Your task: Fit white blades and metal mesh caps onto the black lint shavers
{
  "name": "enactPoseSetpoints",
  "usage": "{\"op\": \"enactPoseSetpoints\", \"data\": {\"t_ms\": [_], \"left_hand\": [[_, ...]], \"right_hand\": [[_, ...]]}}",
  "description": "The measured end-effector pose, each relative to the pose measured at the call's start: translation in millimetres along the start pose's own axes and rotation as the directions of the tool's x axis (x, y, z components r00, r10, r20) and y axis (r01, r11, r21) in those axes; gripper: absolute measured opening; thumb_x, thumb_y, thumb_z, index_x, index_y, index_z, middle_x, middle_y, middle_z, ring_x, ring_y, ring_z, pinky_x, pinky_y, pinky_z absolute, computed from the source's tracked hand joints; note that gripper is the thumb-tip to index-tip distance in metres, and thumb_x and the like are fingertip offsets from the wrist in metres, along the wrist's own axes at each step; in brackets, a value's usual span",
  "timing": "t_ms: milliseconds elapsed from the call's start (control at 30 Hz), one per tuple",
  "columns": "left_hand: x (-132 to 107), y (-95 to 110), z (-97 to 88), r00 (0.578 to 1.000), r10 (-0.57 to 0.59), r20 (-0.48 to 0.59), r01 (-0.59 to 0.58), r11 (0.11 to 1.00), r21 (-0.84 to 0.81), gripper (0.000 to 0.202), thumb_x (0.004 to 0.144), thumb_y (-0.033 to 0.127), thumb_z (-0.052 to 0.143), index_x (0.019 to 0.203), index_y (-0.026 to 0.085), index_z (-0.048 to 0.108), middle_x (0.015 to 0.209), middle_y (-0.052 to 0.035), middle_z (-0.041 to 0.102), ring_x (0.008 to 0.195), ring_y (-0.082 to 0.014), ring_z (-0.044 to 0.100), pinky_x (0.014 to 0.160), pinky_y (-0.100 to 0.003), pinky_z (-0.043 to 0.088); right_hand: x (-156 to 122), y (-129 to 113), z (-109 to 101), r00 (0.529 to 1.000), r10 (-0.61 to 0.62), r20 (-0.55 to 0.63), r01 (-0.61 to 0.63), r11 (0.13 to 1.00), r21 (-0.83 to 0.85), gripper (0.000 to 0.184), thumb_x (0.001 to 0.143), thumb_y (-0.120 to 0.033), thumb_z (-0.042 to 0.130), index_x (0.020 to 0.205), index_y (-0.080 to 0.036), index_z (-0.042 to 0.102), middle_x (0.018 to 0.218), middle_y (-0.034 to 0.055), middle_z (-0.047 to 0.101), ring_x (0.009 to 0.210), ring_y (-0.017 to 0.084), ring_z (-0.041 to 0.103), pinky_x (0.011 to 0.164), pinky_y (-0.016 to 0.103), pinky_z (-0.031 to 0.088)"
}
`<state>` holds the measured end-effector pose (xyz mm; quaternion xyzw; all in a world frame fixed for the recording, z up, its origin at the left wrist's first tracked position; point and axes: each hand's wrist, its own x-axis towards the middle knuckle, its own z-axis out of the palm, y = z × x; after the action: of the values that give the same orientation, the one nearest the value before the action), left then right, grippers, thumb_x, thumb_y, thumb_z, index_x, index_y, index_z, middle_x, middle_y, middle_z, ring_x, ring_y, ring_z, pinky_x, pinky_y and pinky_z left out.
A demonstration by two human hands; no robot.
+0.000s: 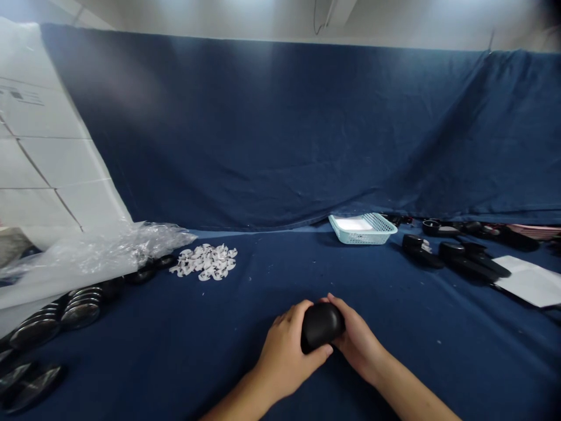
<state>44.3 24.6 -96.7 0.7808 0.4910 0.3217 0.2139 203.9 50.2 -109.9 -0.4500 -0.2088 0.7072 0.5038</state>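
Between my two hands is a smooth, rounded black object (322,326), possibly a housing or cover; its exact kind does not show. My left hand (287,351) grips it from the left, with the thumb along its near edge. On the far right side, my right hand (357,336) closes around it, its fingertips partly hidden behind. Both hands hold it low over the dark blue cloth (272,280) that covers the table.
A pile of small white pieces (208,261) lies left of centre. Shiny black oval parts (81,307) line the left side beside clear plastic wrap (118,242). A light-blue basket (363,237) stands at the back; black parts (468,260) and white paper (530,280) lie right.
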Motion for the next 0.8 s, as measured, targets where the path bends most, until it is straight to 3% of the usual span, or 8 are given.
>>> {"op": "enactPoseSetpoints", "data": {"t_ms": [800], "left_hand": [[-2.1, 1.7, 0.8, 1.0, -0.027, -0.009, 0.028, 0.998, 0.052, 0.063, 0.072, 0.031, 0.07, 0.129, 0.025, 0.044, 0.126, -0.0089, 0.057, 0.113, -0.0286, 0.055, 0.098, -0.046, 0.043]], "right_hand": [[-0.3, -0.6, -0.2, 1.0, -0.016, 0.026, 0.016, 1.0, -0.004, 0.039, 0.079, -0.049, 0.066, 0.098, -0.016, 0.067, 0.09, 0.0038, 0.064, 0.082, 0.017, 0.055, 0.067, 0.026, 0.048]]}}
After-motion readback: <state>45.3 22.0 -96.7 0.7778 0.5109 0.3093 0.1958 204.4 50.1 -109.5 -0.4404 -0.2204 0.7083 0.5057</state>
